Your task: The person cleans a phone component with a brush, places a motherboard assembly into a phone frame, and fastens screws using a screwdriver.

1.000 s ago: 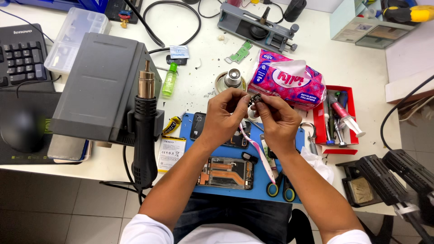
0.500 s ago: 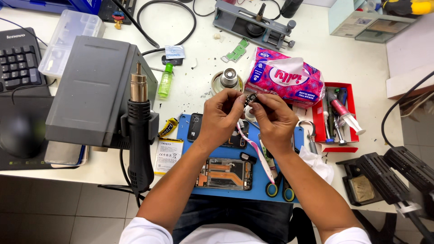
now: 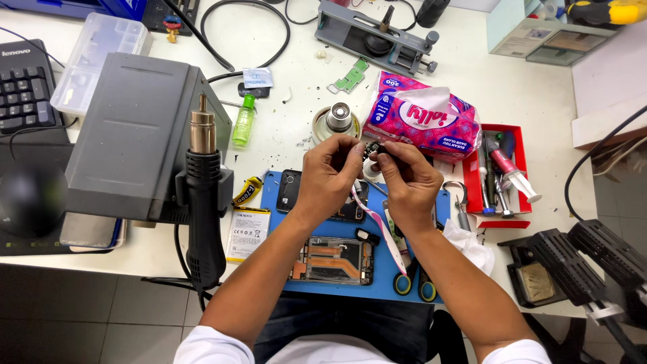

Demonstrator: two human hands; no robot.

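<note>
- I see my left hand [image 3: 330,176] and my right hand [image 3: 408,178] close together above the blue mat [image 3: 431,269] on the white tabletop [image 3: 539,94].
- Both hands pinch one small dark part [image 3: 373,149] with their fingertips. It is too small for me to tell what it is.
- A pink and white strip [image 3: 381,226] hangs down below my hands.
- An opened phone [image 3: 331,261] lies flat on the mat, near my left arm.
- A pink tissue pack [image 3: 421,118] sits just behind my hands.
- A black hot air gun [image 3: 202,195] stands upright at my left.
</note>
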